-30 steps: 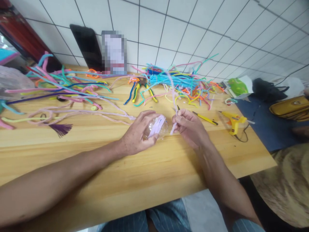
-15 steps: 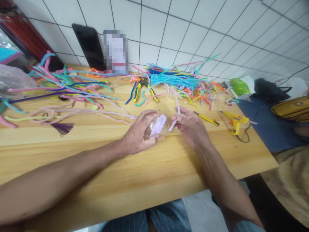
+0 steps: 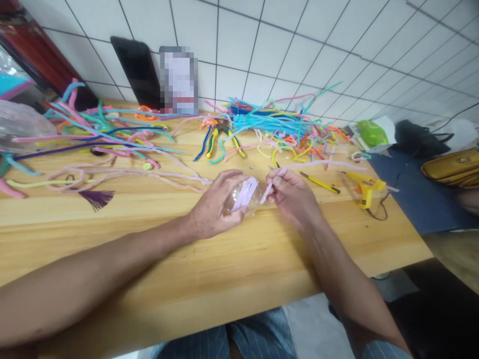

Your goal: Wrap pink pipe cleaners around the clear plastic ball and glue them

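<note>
My left hand [image 3: 217,207] is closed round a clear plastic ball [image 3: 255,207], above the wooden table. Several lilac pipe cleaner strips [image 3: 245,193] lie side by side across the ball's face. To its right, my right hand [image 3: 294,194] pinches a loose lilac pipe cleaner [image 3: 329,163] between thumb and fingers. One short end of it points down toward the ball; the long end runs off to the right over the table. Whether the short end touches the ball I cannot tell.
Colourful pipe cleaners [image 3: 269,124] are heaped along the wall, with more at the left [image 3: 112,134]. Pliers with yellow-green handles [image 3: 211,142], a yellow utility knife [image 3: 320,183], a yellow glue gun [image 3: 364,189] and a purple tassel [image 3: 98,198] lie on the table [image 3: 168,279]. Two phones [image 3: 136,75] lean on the tiles.
The long end of the pipe cleaner in my right hand has swung from upright to lying out rightward. My left hand and the ball have stayed put. The patterned cloth at lower right is gone.
</note>
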Available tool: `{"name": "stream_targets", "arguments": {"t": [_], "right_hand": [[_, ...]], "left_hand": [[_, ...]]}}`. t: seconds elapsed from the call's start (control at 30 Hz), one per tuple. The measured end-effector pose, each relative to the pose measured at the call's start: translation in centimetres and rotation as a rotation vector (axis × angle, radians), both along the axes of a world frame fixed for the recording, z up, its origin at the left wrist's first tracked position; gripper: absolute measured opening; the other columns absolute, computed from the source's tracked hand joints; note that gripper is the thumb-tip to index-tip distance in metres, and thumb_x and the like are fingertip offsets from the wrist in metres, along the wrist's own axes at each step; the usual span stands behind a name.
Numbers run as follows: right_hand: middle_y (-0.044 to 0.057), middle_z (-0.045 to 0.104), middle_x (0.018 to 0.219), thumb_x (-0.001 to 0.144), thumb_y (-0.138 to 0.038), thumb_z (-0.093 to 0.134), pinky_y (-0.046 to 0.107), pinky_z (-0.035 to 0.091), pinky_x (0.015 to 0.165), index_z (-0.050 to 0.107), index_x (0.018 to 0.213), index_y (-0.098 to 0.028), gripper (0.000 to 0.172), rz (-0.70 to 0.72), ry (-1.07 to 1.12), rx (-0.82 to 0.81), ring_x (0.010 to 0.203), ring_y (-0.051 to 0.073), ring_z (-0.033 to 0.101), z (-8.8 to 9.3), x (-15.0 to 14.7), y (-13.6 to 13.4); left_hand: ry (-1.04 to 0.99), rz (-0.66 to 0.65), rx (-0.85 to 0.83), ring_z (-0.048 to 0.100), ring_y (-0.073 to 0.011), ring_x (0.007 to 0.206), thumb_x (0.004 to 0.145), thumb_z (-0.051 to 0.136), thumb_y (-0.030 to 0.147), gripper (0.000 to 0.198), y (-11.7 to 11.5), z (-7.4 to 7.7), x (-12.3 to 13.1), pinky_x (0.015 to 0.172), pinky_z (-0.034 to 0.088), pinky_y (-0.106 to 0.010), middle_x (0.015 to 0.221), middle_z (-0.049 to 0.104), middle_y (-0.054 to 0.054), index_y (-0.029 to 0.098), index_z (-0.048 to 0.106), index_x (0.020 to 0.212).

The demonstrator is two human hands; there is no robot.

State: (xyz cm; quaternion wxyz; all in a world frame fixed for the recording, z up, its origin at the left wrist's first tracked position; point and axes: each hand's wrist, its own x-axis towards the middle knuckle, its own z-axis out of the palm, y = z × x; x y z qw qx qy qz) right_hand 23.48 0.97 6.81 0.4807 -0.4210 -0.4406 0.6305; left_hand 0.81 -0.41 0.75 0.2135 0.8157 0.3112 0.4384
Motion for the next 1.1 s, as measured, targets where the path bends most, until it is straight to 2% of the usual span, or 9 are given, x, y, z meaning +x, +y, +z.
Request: {"name": "stream_targets", "arguments": {"t": [0.17,0.33,0.47,0.7,0.9,1.1], "right_hand": [[-0.004,0.068,0.070,0.075,-0.039,0.093,0.024,0.052,0.054,0.075,0.087,-0.025,0.025,-0.096,-0.030,0.140,0.062,0.013,0.062,-0.4,-1.0,-0.9],[-0.005,0.071,0.073,0.080,-0.035,0.089,0.024,0.054,0.055,0.076,0.089,-0.025,0.018,-0.136,-0.101,0.220,0.062,0.012,0.065,-1.2,-1.3,-1.1],[-0.004,0.071,0.077,0.080,-0.034,0.088,0.023,0.054,0.054,0.076,0.088,-0.025,0.017,-0.184,-0.088,0.237,0.065,0.012,0.066,-1.2,-1.6,-1.1],[-0.005,0.070,0.067,0.080,-0.032,0.087,0.023,0.054,0.052,0.074,0.087,-0.023,0.017,-0.180,-0.080,0.203,0.058,0.012,0.067,-1.1,-2.0,-1.2],[-0.005,0.069,0.064,0.080,-0.031,0.083,0.024,0.053,0.050,0.071,0.078,-0.022,0.015,-0.201,-0.143,0.186,0.053,0.012,0.064,-0.8,-1.9,-1.2],[-0.005,0.068,0.063,0.079,-0.032,0.080,0.026,0.054,0.052,0.067,0.078,-0.023,0.016,-0.221,-0.243,0.263,0.054,0.013,0.063,0.0,-2.0,-1.3]], "left_hand": [[0.006,-0.013,-0.011,0.053,-0.0345,0.146,0.095,0.067,0.028,0.067,0.1,0.0,-0.2,0.123,0.050,-0.058,0.152,0.054,-0.017,0.027,0.043,0.158],[0.000,-0.023,-0.007,0.053,-0.0342,0.146,0.096,0.065,0.028,0.065,0.1,0.2,-0.2,0.123,0.049,-0.058,0.152,0.054,-0.017,0.027,0.043,0.158],[-0.007,-0.016,0.008,0.054,-0.0342,0.145,0.096,0.065,0.026,0.065,0.0,0.3,-0.1,0.122,0.050,-0.059,0.151,0.054,-0.017,0.027,0.043,0.157],[-0.003,-0.006,0.015,0.055,-0.0334,0.144,0.095,0.067,0.027,0.066,0.1,0.1,-0.1,0.121,0.051,-0.058,0.150,0.055,-0.017,0.026,0.044,0.157],[-0.009,-0.025,0.000,0.054,-0.0348,0.145,0.096,0.065,0.030,0.065,0.2,0.1,-0.2,0.121,0.050,-0.059,0.151,0.054,-0.017,0.026,0.044,0.158],[0.009,-0.009,0.004,0.055,-0.0343,0.144,0.094,0.067,0.026,0.065,0.1,0.3,-0.1,0.121,0.051,-0.058,0.150,0.055,-0.017,0.026,0.045,0.156]]}}
